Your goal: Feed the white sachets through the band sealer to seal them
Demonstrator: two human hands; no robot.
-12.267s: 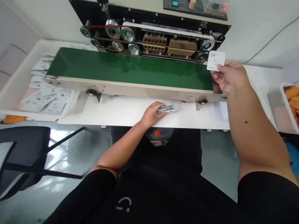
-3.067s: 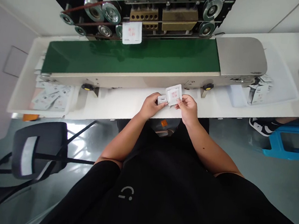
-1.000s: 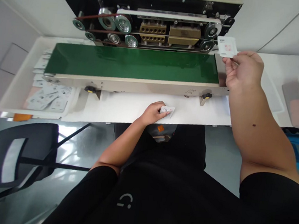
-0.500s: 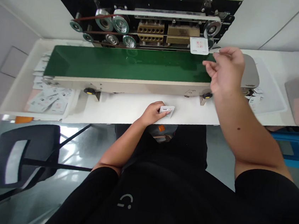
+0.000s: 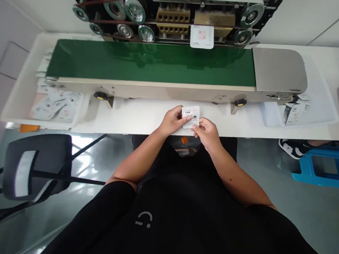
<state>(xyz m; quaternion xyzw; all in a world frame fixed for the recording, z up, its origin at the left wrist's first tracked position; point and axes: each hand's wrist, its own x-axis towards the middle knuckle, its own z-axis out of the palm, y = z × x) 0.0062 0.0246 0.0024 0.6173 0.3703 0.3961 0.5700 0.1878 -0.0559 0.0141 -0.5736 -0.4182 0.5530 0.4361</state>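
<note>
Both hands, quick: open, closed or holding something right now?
Left hand: closed, holding a white packet.
Right hand: touching the packet's lower right corner; whether its grip is closed can't be told.

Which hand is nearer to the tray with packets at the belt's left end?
Left. The left hand is to the right of the tray, apart from it; the right hand is farther right, beyond the left hand.

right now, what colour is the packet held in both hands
The packet is white with black print, best seen in the head view.
</note>
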